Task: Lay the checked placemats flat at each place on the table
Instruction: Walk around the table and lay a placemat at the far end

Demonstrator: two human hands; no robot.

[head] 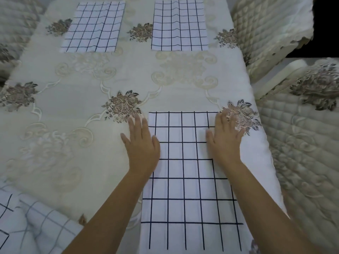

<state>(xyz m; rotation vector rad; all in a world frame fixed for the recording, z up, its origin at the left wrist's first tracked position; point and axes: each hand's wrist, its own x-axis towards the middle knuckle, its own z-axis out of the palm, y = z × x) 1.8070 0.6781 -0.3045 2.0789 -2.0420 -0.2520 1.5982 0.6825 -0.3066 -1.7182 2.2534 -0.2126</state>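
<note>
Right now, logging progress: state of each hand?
Left hand: open, flat on the near white cloth placemat with dark checks.
Right hand: open, flat on that placemat.

Left of the left hand [142, 143] and ahead of both, the desk [73, 107] lies flat and passable. Right of the right hand [224, 142], a quilted chair [302, 153] crowds the desk edge.

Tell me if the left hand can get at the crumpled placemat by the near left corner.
Probably yes: the left hand holds nothing, and only bare tablecloth lies between it and the crumpled placemat.
</note>
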